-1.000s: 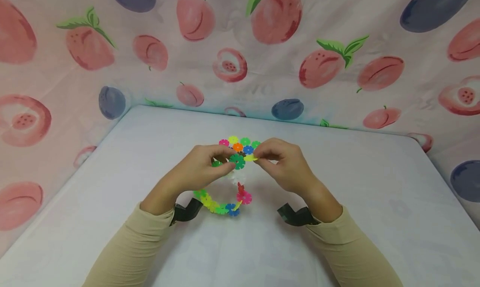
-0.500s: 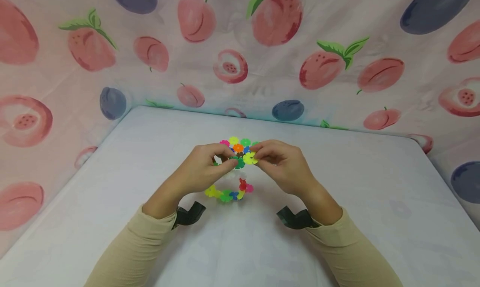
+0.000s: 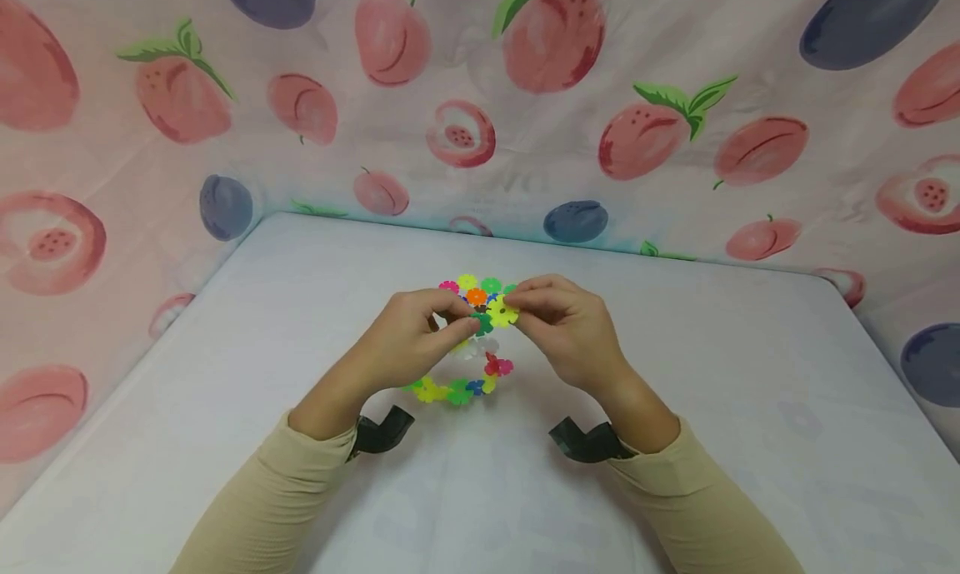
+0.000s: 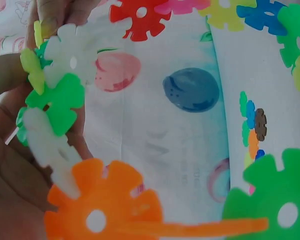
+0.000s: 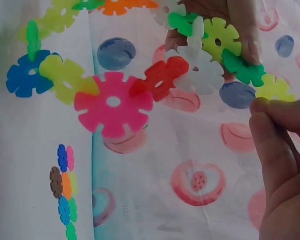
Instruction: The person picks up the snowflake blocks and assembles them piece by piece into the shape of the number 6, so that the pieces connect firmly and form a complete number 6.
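Observation:
Both hands hold up a loop of interlocking flower-shaped plastic discs, in front of the face of the work area. My left hand [image 3: 416, 334] pinches the loop near a dark green disc [image 3: 483, 326], thumb and index finger close to its edge. Between the thumb and fingertips of my right hand [image 3: 567, 328] is a yellow disc [image 5: 275, 89], its rim meeting the dark green one. Below the hands, the loop hangs with a pink disc [image 5: 112, 120], a red disc [image 5: 166, 75] and a blue disc [image 5: 25, 80]. An orange disc [image 4: 85, 195] of the loop shows large in the left wrist view.
Several loose discs lie together on the white table [image 3: 712, 391] beyond the hands, among them an orange one [image 3: 476, 296] and a brown one [image 5: 56, 182]. A fruit-printed cloth [image 3: 525, 124] rises behind the table and along its left side.
The yellow disc in my right hand has turned from nearly edge-on to face the head camera. The loop's hanging lower part has swung upward in view. Both hands have stayed nearly in place.

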A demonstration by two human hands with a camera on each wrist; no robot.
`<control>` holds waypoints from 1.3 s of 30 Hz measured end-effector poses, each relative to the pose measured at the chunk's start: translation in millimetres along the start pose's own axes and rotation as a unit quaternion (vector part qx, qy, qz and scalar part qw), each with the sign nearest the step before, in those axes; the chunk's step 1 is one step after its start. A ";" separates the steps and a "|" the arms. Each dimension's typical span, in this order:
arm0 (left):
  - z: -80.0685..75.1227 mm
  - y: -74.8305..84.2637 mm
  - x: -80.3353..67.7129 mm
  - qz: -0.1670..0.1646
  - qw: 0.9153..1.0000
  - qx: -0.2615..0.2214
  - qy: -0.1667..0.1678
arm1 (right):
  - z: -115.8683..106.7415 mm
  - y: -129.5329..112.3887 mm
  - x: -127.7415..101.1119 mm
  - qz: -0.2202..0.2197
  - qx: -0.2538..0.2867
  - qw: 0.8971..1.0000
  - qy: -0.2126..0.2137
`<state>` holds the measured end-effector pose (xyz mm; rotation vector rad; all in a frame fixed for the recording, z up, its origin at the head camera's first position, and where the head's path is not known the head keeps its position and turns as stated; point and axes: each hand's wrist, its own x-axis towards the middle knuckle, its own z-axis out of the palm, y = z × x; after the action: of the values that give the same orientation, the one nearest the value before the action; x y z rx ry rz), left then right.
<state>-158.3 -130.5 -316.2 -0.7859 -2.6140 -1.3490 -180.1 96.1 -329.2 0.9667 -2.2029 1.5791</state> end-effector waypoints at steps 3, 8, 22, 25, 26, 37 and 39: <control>0.6 0.2 0.2 0.003 1.000 -0.005 0.009 | -0.5 -0.5 -0.1 0.003 0.015 1.000 -0.018; 1.1 -0.4 -0.1 0.004 1.000 -0.011 0.014 | -3.7 -1.0 0.3 0.010 0.014 0.999 -0.043; 7.0 -0.1 0.0 0.017 0.998 -0.039 0.053 | 3.9 1.0 2.5 0.023 0.119 0.992 -0.019; 9.7 1.9 0.0 0.010 0.996 -0.057 0.071 | 5.2 0.7 2.0 0.010 0.110 0.994 -0.011; 10.5 2.6 0.0 0.010 0.995 -0.062 0.077 | 5.6 0.9 1.7 0.005 0.111 0.994 -0.009; 22.3 3.4 0.9 0.027 0.989 -0.078 0.125 | 17.6 -0.9 -2.6 0.009 0.107 0.993 0.054; 23.8 2.5 1.0 0.030 0.988 -0.078 0.132 | 19.9 -2.0 -3.2 -0.003 0.095 0.994 0.061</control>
<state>-154.5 -110.3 -328.4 -0.6456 -2.2880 -1.5388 -173.2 78.8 -336.9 0.8986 -1.9954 1.8211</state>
